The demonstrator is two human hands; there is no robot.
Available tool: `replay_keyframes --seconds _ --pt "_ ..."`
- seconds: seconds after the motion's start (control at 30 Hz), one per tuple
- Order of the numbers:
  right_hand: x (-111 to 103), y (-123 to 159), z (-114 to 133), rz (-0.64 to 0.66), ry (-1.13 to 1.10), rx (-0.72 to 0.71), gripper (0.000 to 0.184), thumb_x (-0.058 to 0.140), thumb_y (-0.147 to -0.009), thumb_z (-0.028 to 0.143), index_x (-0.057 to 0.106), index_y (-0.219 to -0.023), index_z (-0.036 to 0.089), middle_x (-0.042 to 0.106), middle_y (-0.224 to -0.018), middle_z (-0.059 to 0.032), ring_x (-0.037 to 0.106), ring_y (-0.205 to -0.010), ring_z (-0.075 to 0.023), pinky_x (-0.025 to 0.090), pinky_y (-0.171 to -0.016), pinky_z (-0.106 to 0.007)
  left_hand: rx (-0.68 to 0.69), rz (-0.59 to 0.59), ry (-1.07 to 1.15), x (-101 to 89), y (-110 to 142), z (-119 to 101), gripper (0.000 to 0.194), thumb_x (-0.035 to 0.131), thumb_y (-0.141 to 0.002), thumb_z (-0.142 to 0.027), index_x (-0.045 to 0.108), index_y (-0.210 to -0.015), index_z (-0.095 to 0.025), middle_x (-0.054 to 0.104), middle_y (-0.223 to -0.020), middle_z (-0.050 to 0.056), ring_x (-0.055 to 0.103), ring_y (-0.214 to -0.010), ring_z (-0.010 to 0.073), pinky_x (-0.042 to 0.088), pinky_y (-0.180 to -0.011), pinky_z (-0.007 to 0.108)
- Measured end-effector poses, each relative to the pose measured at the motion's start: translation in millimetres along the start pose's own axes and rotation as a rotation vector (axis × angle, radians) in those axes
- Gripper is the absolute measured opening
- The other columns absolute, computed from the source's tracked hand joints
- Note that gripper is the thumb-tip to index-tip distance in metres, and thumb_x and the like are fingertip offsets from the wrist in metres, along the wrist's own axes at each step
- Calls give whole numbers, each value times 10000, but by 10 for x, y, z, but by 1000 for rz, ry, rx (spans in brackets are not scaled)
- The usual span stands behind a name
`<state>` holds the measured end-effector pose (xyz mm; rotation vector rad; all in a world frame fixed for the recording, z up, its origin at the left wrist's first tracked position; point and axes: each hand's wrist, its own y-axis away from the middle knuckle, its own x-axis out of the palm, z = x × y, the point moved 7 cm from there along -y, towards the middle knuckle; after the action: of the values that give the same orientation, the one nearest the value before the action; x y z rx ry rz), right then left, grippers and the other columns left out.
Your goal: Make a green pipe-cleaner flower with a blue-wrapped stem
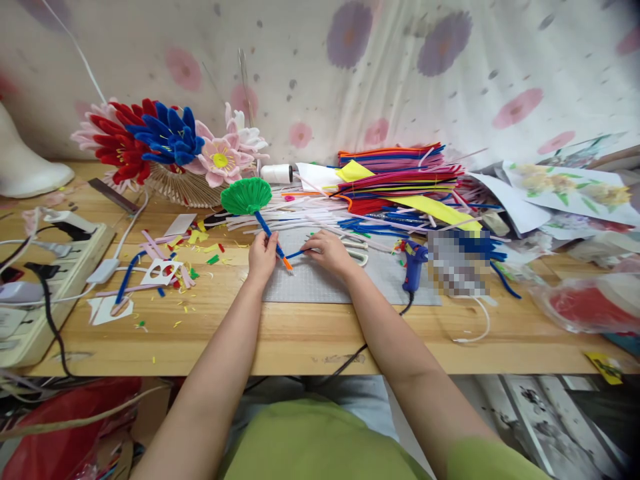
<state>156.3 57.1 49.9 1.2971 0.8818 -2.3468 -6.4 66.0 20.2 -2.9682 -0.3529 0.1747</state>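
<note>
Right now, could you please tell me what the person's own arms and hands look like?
The left hand and right hand are bare, with no gloves or wristwear showing. The left forearm and right forearm are uncovered too. A plain yellow-green sleeve shows on the right arm, matching the top; no sleeve shows on the left.

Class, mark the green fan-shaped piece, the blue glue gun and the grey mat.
Green fan-shaped piece (245, 197), head view: middle of its face.
Blue glue gun (413, 268), head view: its handle.
Grey mat (310, 288), head view: bare part near front edge.
</note>
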Motion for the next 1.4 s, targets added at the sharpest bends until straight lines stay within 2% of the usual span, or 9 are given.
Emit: replay_keyframes --seconds 0.43,0.6,0.73,0.83,1.0,1.13,1.23,1.33,1.4 --pt "-149 28 -167 -8 -7 71 152 578 -780 272 692 -865 218 651 -845 -50 527 -834 -176 374 -782 -298 1 -73 -315 -77 18 -78 295 546 -764 -410 487 -555 -211 449 -495 2 480 -571 176 280 -555 238" --pt "-117 50 -164 -53 -188 220 196 518 -809 300 660 -899 198 662 -871 -42 566 -839 -162 389 -758 -268 70 -271 -419 -254 136 -284 265 447 -822 -429 552 -702 -217 516 -583 18 514 -628 181 324 -583 246" --pt "-33 11 15 -56 -344 266 244 428 -850 333 625 -854 191 638 -731 -6 554 -696 -125 389 -666 -234 237 -106 -350 -65 254 -429 223 481 -810 -388 593 -902 -217 602 -784 32 535 -676 141 373 -606 230" --pt "26 -50 159 -62 -354 265 237 426 -847 322 609 -781 187 624 -706 -1 535 -664 -114 383 -640 -222 296 59 -207 148 324 -443 211 484 -810 -355 621 -848 -198 620 -885 54 561 -810 144 413 -676 221" --pt "70 -16 197 16 -356 222 203 476 -818 311 640 -807 193 655 -796 -11 556 -725 -116 395 -681 -228 159 -16 17 159 294 -335 235 487 -806 -381 592 -727 -185 619 -736 30 579 -717 125 434 -695 230" --pt "-261 420 -68 -2 -516 389 252 516 -779 392 625 -811 166 639 -844 -47 562 -737 -126 431 -672 -246 -6 -20 225 125 229 -212 250 464 -810 -425 552 -766 -196 476 -521 -38 447 -438 83 368 -474 202" --pt "-523 986 -226 225 -666 568 343 533 -744 490 597 -788 155 618 -753 -34 549 -636 -110 436 -605 -244 -10 -7 142 112 206 -179 249 471 -810 -414 568 -754 -192 394 -493 -46 386 -426 80 312 -442 200" --pt "-811 1583 -440 395 -564 778 418 527 -710 578 569 -720 162 571 -616 -8 476 -518 -92 367 -491 -230 37 36 17 136 206 -163 225 453 -824 -365 590 -795 -189 443 -549 -27 427 -493 93 334 -490 210" --pt "-1014 1857 -667 343 -349 913 472 503 -694 629 482 -565 175 478 -494 14 397 -456 -81 306 -457 -237 61 79 -39 165 217 -151 224 429 -833 -334 599 -846 -189 462 -569 -22 439 -512 98 340 -508 216"
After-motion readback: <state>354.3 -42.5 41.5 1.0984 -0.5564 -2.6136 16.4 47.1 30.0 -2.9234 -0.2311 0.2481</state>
